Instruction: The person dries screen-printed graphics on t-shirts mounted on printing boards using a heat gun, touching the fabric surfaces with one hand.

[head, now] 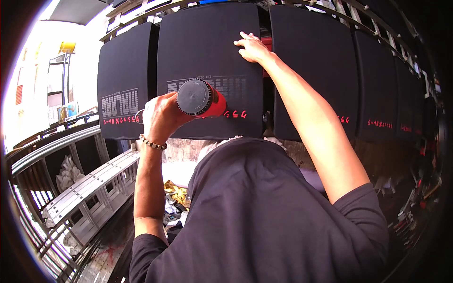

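Note:
My left hand (163, 112), with a beaded bracelet at its wrist, is closed around a red heat gun or similar red tool (217, 102) whose round black ribbed end cap (194, 97) faces up at the camera. The tool is above the lower part of a black printed shirt (208, 46) stretched flat on a board. My right hand (252, 47) has its fingers spread at the right edge of that shirt and holds nothing. White and red print, upside down from here, runs along the shirt's near part and is partly hidden by the tool.
More black printed shirts lie flat in a row, one to the left (124, 78) and several to the right (315, 70). Slatted wooden frames run behind them. At the lower left are a metal ladder (95, 182) and railings. Crumpled cloths (177, 194) lie below, beside me.

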### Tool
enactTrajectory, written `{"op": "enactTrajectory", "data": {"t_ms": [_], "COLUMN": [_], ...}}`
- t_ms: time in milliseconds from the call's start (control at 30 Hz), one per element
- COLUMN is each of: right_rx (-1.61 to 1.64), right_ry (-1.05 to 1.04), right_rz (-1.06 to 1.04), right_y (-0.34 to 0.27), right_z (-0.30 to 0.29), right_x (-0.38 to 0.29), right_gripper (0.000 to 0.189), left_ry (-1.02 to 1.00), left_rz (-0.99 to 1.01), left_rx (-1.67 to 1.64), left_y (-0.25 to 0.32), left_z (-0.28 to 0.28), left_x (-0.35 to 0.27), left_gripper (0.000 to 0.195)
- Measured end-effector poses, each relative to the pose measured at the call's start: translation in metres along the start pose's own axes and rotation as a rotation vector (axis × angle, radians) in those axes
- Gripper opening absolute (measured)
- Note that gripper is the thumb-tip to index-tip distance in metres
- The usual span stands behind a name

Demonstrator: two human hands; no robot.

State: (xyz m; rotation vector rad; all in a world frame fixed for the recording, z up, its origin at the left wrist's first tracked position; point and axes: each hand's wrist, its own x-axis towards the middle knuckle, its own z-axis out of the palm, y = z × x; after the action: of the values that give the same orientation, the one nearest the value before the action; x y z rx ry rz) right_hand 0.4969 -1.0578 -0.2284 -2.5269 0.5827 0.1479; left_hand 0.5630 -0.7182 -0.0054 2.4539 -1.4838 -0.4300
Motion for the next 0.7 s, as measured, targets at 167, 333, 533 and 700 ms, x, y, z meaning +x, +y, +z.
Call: {"op": "enactTrajectory", "data": {"t_ms": [167,333,533,700], "right_rx": [-0.008,-0.034,-0.004,-0.014], "right_ry": [0.019,0.004,0.02,0.074], "right_rz": [-0.016,-0.099,-0.133,-0.158], "right_y": [0.005,0.017,0.016,0.02], "right_z": [0.007,0.004,0.008,0.013], "right_x": [0.009,0.02,0.017,0.011], "right_gripper": [0.048,0.047,0.043,0.041], "left_ry": [0.116,0.166,0.192,0.193], "left_rz": [0.013,0.013,-0.002,-0.007], "left_rx": [-0.004,0.039,0.019,0.036], "left_y": [0.01,0.019,0.024,0.014], "left_z": [0.007,0.009,0.004,-0.007], "left_x": [0.011,0.039,0.072,0.08], "left_gripper": [0.041,0.043,0.042,0.041]}}
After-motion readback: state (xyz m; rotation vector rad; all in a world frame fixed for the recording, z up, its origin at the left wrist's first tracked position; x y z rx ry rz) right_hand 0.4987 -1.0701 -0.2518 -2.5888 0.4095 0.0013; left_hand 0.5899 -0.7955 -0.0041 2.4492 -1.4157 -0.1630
